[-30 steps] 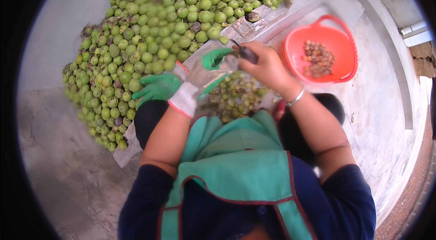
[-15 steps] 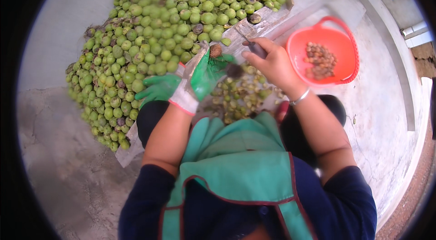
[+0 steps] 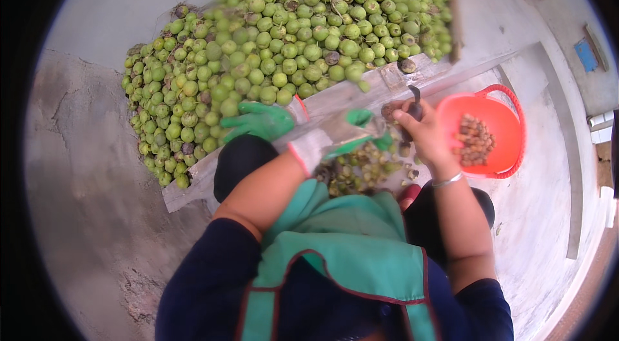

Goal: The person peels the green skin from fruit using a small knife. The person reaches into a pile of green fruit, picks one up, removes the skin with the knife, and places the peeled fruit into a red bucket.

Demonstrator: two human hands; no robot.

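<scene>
Green fruit pile (image 3: 309, 31) cut off at the top edge, gloved left hand (image 3: 348, 131) blurred

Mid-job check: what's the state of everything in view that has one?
Knife: in hand, blade bare
Right hand: bare, closed on the knife
Left hand: gloved, blurred; open or shut unclear
Nut beside the knife: brown, husk off
Spare glove: off, lying loose
Basket: partly filled with nuts
Green fruit: heaped, mostly unpeeled
Husk pieces: scattered
</scene>
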